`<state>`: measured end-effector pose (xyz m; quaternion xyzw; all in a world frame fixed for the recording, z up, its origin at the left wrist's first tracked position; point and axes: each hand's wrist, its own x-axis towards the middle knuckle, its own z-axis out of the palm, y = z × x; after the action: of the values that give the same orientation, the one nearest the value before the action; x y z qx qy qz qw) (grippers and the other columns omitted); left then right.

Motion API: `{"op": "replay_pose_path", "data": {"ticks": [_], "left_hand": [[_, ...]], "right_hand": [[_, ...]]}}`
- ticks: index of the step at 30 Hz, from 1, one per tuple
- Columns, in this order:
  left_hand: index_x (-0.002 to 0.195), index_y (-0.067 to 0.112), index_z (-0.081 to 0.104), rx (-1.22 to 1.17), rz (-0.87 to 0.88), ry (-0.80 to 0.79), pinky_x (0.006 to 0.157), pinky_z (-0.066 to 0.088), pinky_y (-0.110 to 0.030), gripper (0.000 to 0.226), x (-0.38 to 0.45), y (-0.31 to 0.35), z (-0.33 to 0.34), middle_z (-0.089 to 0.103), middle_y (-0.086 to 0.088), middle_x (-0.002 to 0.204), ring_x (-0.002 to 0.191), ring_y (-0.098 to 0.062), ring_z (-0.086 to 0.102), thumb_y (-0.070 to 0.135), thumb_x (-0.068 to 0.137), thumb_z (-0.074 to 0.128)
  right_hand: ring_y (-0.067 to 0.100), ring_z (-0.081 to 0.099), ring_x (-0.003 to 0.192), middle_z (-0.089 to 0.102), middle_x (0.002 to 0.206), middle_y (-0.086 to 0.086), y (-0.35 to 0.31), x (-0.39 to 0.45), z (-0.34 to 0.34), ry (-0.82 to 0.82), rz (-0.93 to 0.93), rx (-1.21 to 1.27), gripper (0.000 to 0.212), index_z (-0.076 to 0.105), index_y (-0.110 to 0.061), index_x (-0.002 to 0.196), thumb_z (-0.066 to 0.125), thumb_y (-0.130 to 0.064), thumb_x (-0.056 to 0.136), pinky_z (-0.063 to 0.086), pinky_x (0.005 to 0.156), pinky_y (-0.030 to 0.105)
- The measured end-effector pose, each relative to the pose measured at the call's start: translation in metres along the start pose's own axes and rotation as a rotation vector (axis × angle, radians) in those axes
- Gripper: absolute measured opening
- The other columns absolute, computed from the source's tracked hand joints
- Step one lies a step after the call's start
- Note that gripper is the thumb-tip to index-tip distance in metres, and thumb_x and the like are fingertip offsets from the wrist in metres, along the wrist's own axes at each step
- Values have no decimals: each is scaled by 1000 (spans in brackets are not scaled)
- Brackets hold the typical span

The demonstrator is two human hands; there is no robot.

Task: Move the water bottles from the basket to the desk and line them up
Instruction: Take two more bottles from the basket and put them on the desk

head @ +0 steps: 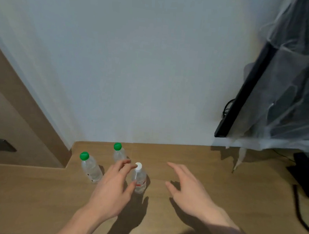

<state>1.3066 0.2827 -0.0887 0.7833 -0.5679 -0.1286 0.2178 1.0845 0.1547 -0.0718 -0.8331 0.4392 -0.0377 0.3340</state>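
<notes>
Three clear water bottles stand upright on the wooden desk (193, 156). One green-capped bottle (90, 168) is at the left, a second green-capped bottle (119, 153) stands behind, nearer the wall. A white-capped bottle (140, 179) with a red label is in front. My left hand (112, 185) is at this bottle's left side, fingers loosely spread, thumb touching its body, not closed round it. My right hand (187, 187) hovers open to the right, above bare desk, holding nothing. The basket is not in view.
A black monitor (244, 94) under a sheer plastic cover stands at the right, with a black keyboard (308, 175) and cables below it. The white wall rises behind the desk. The desk's left part steps back beside a brown panel.
</notes>
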Motion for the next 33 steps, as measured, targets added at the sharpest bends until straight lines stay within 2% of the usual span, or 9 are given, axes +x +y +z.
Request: {"op": "replay_pose_path", "data": {"ticks": [4,8,12,14,17,20,27,30,33], "left_hand": [[143,41,48,-2,121,-30,109,45,-30,43,5,58,7,33,20,154,132,-8,47,46,101,55],[144,38,48,36,280,-73,119,34,-35,48,8,130,36,33,13,159,146,-12,31,46,98,57],[150,40,41,119,408,-160,123,32,-42,55,2,211,77,22,11,167,153,-16,22,58,98,48],[155,43,32,180,470,-209,128,20,-40,60,-5,254,101,8,12,171,158,-18,10,64,99,42],[161,42,24,217,540,-250,126,-1,-37,68,-19,313,136,-9,11,173,160,-19,-7,68,100,38],[163,41,19,251,606,-273,124,-8,-39,70,-34,368,170,-19,10,171,158,-18,-16,68,100,36],[164,39,11,301,854,-371,122,-13,-40,70,-55,501,228,-22,7,170,157,-19,-20,65,103,33],[165,39,8,314,956,-427,125,-11,-44,70,-56,556,253,-23,5,170,156,-21,-24,63,104,32],[164,38,6,302,1041,-490,125,-12,-45,69,-57,613,280,-29,5,168,154,-21,-30,61,105,33]], "right_hand": [[4,27,156,19,168,-30,41,-52,-40,51,63,4,69,21,-52,164,58,-48,105,31,129,41],[6,17,160,10,171,-30,99,-117,-78,90,166,2,71,17,-56,163,57,-52,104,27,131,45],[8,7,162,5,173,-27,165,-192,-111,151,287,-14,72,15,-51,166,54,-55,105,16,132,41],[11,2,164,1,174,-25,194,-232,-127,160,350,-25,74,13,-48,167,53,-56,106,15,133,41],[12,-9,164,-7,175,-22,235,-289,-145,184,459,-36,77,6,-46,168,50,-57,107,9,132,43],[16,-17,163,-13,176,-19,273,-341,-155,212,542,-49,77,2,-45,169,46,-60,107,5,134,45],[18,-19,163,-19,173,-22,356,-449,-175,318,760,64,78,-1,-47,167,41,-67,104,5,134,51],[22,-14,164,-16,166,-28,387,-488,-179,438,821,95,79,1,-49,167,31,-77,99,4,134,49],[24,-15,164,-18,172,-20,412,-519,-194,488,905,129,78,-2,-47,167,35,-71,103,4,134,47]]}}
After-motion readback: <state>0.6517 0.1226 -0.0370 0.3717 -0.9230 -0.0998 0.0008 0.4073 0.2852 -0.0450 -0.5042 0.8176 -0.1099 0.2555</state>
